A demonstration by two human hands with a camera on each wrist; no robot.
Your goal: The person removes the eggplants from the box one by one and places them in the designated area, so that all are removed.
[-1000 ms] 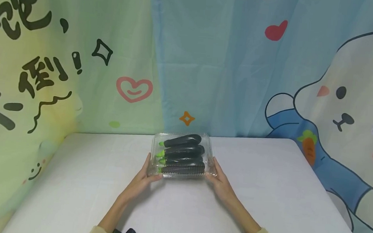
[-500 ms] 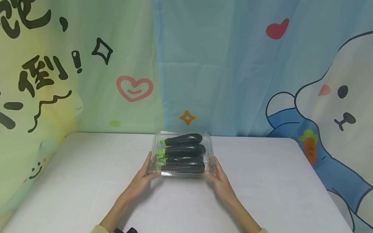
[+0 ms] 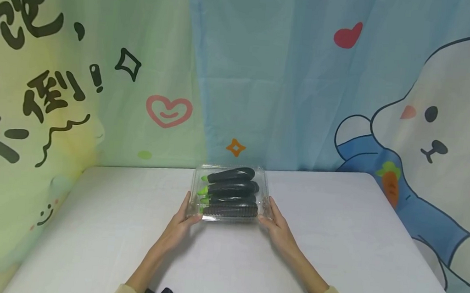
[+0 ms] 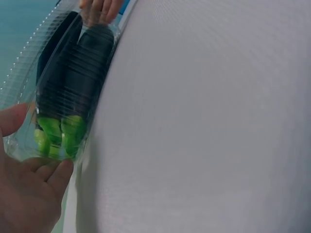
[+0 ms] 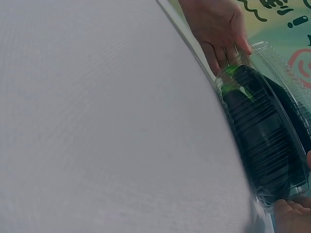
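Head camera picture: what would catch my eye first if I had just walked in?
Most likely the clear plastic box in the middle of the white table, packed with dark eggplants whose green stems point left. The left hand and right hand hold its two near corners. Behind hangs a bright cartoon curtain, with a big white rabbit on the right.

Staged recording corner rather than a lived-in room, white table (image 3: 355, 248) pushed against cartoon curtains (image 3: 265, 75); behind the table hung a rabbit print (image 3: 439, 135), hearts, painted Chinese characters (image 3: 20, 79)
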